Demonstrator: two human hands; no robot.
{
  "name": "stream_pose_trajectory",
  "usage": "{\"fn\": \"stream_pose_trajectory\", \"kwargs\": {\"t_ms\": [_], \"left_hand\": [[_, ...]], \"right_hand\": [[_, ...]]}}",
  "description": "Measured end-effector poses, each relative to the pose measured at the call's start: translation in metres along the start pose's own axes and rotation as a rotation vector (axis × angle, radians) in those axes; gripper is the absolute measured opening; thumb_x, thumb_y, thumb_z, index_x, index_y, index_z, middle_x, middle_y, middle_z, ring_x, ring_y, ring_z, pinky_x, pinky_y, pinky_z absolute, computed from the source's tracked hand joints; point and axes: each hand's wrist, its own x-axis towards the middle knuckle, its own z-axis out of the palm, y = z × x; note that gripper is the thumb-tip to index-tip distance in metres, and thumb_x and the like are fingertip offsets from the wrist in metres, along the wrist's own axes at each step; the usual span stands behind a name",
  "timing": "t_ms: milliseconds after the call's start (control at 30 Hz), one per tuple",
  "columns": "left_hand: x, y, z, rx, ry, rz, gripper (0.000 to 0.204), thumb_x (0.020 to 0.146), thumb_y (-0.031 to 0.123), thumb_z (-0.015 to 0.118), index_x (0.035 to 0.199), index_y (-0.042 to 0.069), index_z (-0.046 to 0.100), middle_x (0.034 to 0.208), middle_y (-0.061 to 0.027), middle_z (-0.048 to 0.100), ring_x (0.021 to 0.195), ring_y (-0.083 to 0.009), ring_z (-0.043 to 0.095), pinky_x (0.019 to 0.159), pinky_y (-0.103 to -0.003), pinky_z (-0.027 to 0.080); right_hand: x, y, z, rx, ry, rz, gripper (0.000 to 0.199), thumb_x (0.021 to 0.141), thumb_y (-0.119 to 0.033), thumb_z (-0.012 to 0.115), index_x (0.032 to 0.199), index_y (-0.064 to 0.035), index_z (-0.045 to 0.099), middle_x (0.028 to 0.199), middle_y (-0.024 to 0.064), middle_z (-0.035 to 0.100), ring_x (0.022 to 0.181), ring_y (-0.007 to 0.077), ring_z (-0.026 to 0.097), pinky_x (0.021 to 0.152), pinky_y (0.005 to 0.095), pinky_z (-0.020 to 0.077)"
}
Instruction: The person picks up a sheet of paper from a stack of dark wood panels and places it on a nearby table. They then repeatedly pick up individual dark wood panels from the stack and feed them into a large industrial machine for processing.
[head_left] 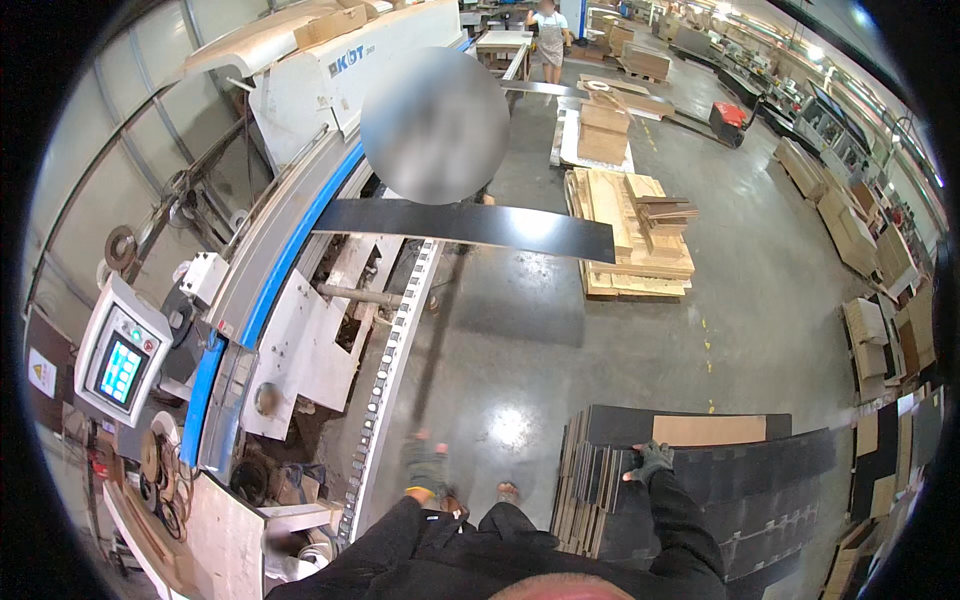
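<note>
— Gloves on both of my hands, dark ones. My right hand [652, 461] sits low and right of centre in the frame, resting on the top of a stack of dark panels [700, 480].

— Is that hand clamped on a panel?

— It lies on the near edge of the top dark board, just beside a bare tan board [708, 430] that lies on the same stack. The fingers look curled over the edge, but I cannot tell whether they grip or only rest there.

— And your left hand?

— My left hand [425, 468] hangs lower centre, above the grey floor [520, 330], touching nothing. It is blurred, so I cannot tell whether the fingers are apart or together.

— What is that long dark thing higher up?

— A long black panel [470, 222] stretches across the upper middle of the frame, held by another person standing there. To its left runs the big machine [300, 230] with its blue stripe, and a conveyor track [395, 370] comes down from it toward my feet.

— Anything at the left edge?

— A control screen [121, 368] glows there, in a white housing. On the upper right, pallets of light wooden boards [630, 235] stand on the floor, well apart from my stack. Further up, at the top of the frame, a second person in an apron [551, 38] stands among more piles.
</note>
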Motion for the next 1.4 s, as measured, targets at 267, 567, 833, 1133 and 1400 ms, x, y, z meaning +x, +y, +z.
{"fn": "stream_pose_trajectory", "kwargs": {"t_ms": [267, 567, 833, 1133, 1400], "left_hand": [[-0.034, 0.113, 0.024, -0.286, -1.230, 0.197, 0.049, 0.098, 0.042, 0.050, 0.136, 0.011, 0.054, 0.138, -0.0107, 0.058, 0.131, -0.0275, 0.051, 0.110, -0.036, 0.037], [-0.086, 0.014, 0.139, -0.727, -1.205, -0.331, 0.043, 0.097, 0.048, 0.056, 0.107, 0.009, 0.067, 0.094, -0.0130, 0.069, 0.087, -0.0238, 0.065, 0.076, -0.041, 0.051], [-0.041, 0.148, 0.133, -1.409, -1.323, -0.772, 0.047, 0.094, 0.062, 0.055, 0.111, 0.018, 0.057, 0.099, 0.0017, 0.056, 0.078, -0.0164, 0.050, 0.070, -0.035, 0.048], [0.015, 0.098, 0.035, -1.179, -0.876, -0.651, 0.046, 0.092, 0.021, 0.070, 0.132, 0.002, 0.056, 0.119, -0.0074, 0.065, 0.104, -0.0233, 0.060, 0.098, -0.037, 0.048], [0.101, -0.054, -0.140, -1.415, -0.352, -0.705, 0.043, 0.087, 0.032, 0.074, 0.118, 0.004, 0.063, 0.113, -0.0059, 0.067, 0.102, -0.0231, 0.063, 0.095, -0.039, 0.051]], "right_hand": [[0.056, 0.025, 0.006, 0.387, -0.175, -0.122, 0.076, 0.055, -0.058, 0.089, 0.109, -0.0085, 0.071, 0.108, 0.0119, 0.070, 0.104, 0.0317, 0.062, 0.090, 0.0458, 0.0493], [0.089, -0.014, -0.004, 0.268, -0.156, -0.178, 0.063, 0.074, -0.060, 0.070, 0.108, -0.0075, 0.071, 0.110, 0.0151, 0.070, 0.100, 0.0316, 0.064, 0.086, 0.0477, 0.0481], [0.066, -0.132, 0.022, 0.295, 0.116, -0.146, 0.064, 0.079, -0.070, 0.057, 0.112, -0.0163, 0.071, 0.113, 0.0147, 0.069, 0.108, 0.0337, 0.064, 0.098, 0.0540, 0.0425], [0.074, -0.216, -0.028, 0.408, 0.086, -0.441, 0.077, 0.074, -0.067, 0.067, 0.125, -0.0095, 0.063, 0.126, 0.0168, 0.063, 0.121, 0.0366, 0.057, 0.104, 0.0465, 0.0414], [0.103, -0.019, -0.048, 0.162, -0.458, -0.171, 0.087, 0.066, -0.083, 0.064, 0.108, -0.0075, 0.075, 0.121, 0.0212, 0.066, 0.116, 0.0414, 0.060, 0.095, 0.0461, 0.0471]]}}
